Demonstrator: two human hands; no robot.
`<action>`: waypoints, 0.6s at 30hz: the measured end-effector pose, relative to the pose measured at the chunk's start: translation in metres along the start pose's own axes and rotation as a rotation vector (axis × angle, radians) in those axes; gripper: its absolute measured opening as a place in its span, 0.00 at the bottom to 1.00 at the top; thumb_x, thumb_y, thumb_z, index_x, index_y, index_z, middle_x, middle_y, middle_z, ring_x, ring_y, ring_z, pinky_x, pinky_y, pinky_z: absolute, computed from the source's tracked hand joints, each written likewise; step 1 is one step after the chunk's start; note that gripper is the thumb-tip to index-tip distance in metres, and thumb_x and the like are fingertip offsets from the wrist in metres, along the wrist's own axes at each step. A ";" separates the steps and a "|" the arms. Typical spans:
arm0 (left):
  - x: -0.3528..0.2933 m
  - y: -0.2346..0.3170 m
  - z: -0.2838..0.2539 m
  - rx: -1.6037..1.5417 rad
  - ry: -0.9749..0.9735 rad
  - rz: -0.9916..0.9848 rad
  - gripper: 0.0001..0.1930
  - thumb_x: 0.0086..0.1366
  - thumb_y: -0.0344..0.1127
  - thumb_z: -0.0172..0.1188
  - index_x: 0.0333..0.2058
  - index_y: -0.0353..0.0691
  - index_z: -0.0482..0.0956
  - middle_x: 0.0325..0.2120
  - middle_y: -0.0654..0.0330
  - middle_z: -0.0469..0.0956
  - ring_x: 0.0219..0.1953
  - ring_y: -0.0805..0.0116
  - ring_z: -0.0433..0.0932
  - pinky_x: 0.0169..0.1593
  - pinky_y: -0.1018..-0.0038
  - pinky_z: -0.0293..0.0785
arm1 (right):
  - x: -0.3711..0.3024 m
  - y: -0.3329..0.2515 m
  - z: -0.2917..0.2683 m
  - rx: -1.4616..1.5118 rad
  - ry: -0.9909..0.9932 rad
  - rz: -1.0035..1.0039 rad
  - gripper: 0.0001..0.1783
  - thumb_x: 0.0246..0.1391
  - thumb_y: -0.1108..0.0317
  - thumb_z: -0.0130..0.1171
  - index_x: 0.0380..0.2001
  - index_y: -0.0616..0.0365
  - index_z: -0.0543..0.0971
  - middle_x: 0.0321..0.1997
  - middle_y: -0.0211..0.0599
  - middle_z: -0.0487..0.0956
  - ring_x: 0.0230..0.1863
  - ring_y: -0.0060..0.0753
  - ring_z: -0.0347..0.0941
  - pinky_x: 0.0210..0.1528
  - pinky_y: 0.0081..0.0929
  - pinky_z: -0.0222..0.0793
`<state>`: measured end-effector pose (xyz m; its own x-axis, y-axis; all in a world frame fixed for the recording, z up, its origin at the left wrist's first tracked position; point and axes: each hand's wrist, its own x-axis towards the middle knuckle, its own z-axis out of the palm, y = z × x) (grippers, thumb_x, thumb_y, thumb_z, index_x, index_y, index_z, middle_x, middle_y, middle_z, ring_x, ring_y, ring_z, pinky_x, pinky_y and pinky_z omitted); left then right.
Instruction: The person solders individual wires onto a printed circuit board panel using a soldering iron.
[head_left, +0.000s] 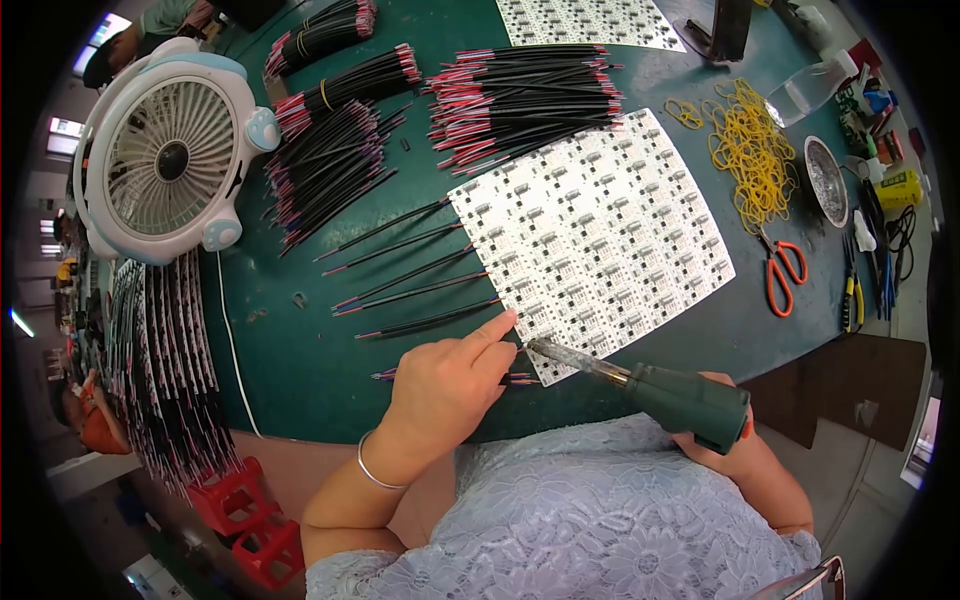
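Note:
My right hand [722, 430] is wrapped round the handle of a dark green soldering gun [690, 402]. Its metal tip reaches the lower left corner of a white circuit board panel [605, 225] covered with rows of small parts. My left hand [445, 385] is closed beside that corner, thumb and fingers pinching a wire lead whose reddish end shows by the tip; most of it is hidden. One fingertip touches the board's edge. Several black leads [415, 287] run out leftward from the board's left edge. More coloured wire ends [383, 377] show under my left hand.
A white fan [165, 160] stands at the left. Piles of black wire leads [525, 100] lie behind the board. To the right are yellow rubber bands [750, 150], orange-handled cutters [782, 278], a metal bowl [826, 180] and a clear bottle [810, 90]. Red stools [230, 495] stand below.

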<state>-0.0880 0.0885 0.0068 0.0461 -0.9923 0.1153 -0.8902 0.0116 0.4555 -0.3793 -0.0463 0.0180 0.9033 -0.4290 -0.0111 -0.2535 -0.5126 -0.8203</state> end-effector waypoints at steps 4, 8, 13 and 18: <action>0.000 0.001 0.000 0.016 -0.003 -0.003 0.15 0.38 0.25 0.69 0.29 0.39 0.77 0.44 0.60 0.79 0.23 0.67 0.78 0.27 0.73 0.74 | 0.000 0.000 0.000 -0.003 0.007 -0.016 0.28 0.38 0.69 0.68 0.46 0.63 0.74 0.43 0.41 0.78 0.42 0.40 0.77 0.45 0.30 0.72; 0.002 0.003 -0.001 0.031 -0.010 -0.002 0.15 0.39 0.26 0.69 0.29 0.40 0.77 0.44 0.61 0.79 0.22 0.67 0.77 0.26 0.73 0.73 | -0.002 0.008 -0.002 0.015 -0.034 -0.048 0.34 0.36 0.66 0.69 0.48 0.66 0.69 0.40 0.41 0.80 0.37 0.40 0.79 0.40 0.31 0.74; 0.002 0.002 -0.001 0.051 -0.010 0.004 0.14 0.39 0.27 0.69 0.29 0.40 0.77 0.44 0.62 0.79 0.21 0.67 0.76 0.26 0.73 0.73 | -0.002 0.010 -0.001 0.001 -0.029 -0.094 0.34 0.36 0.65 0.69 0.48 0.66 0.70 0.39 0.41 0.80 0.37 0.39 0.79 0.39 0.30 0.74; 0.002 0.003 -0.001 0.060 -0.015 -0.002 0.13 0.40 0.27 0.69 0.28 0.40 0.78 0.43 0.62 0.79 0.22 0.68 0.76 0.26 0.73 0.73 | -0.003 0.006 -0.001 -0.039 -0.029 -0.047 0.33 0.37 0.67 0.68 0.48 0.67 0.69 0.39 0.40 0.80 0.37 0.37 0.79 0.41 0.29 0.73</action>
<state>-0.0901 0.0864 0.0096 0.0412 -0.9941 0.1007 -0.9158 0.0028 0.4017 -0.3841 -0.0491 0.0140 0.9240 -0.3822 0.0098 -0.2235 -0.5609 -0.7972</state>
